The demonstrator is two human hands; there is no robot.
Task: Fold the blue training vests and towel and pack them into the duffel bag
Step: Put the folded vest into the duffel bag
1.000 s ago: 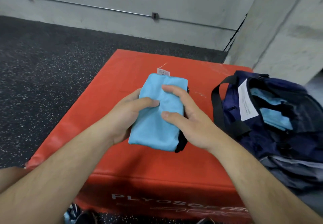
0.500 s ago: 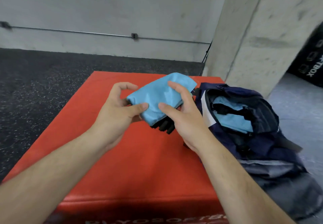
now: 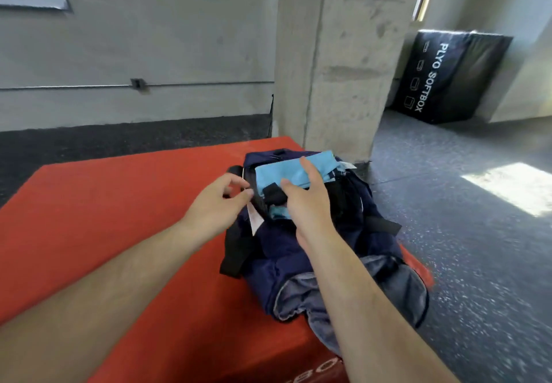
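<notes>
Status: packing stage, late. The duffel bag (image 3: 283,251) lies open on the red plyo box (image 3: 104,218). A folded blue piece (image 3: 286,172) with black trim, probably a vest, sits at the bag's mouth, not yet pushed fully in. More blue fabric (image 3: 277,212) shows beneath it, so at least one item appears already packed.

Right hand (image 3: 301,200): fingers straight, laid flat on the folded piece, thumb against the black trim.

Left hand (image 3: 218,200): fingers loosely curled at the bag's near rim; whether it pinches the rim cannot be told.

No loose blue items show on the box. Remaining, by judgement: seat this piece and close the bag.
</notes>
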